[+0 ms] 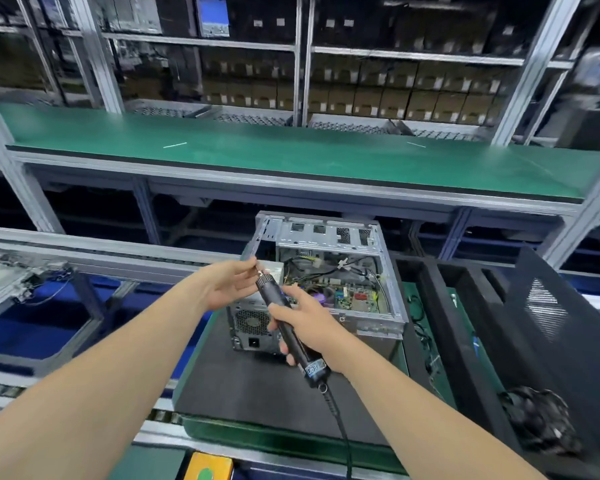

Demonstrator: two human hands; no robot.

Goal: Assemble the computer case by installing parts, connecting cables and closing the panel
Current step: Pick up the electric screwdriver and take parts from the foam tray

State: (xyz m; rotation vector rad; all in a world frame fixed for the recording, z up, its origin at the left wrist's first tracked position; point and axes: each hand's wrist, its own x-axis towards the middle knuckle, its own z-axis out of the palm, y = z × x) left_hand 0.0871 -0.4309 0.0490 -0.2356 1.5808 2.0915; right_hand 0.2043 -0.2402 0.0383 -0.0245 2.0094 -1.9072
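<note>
Right hand (307, 329) grips screwdriver (273, 295); left hand (226, 285) pinches its tip, before open case (329, 237).

No text is readable; the label (315, 368) on the electric screwdriver (267, 288) is blurred.

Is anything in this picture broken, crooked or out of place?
Nothing looks damaged. The computer case stands open-sided with loose cables inside, which fits unfinished assembly. The only strays are two thin white strips lying on the green shelf behind it; what they are is too small to tell.
</note>
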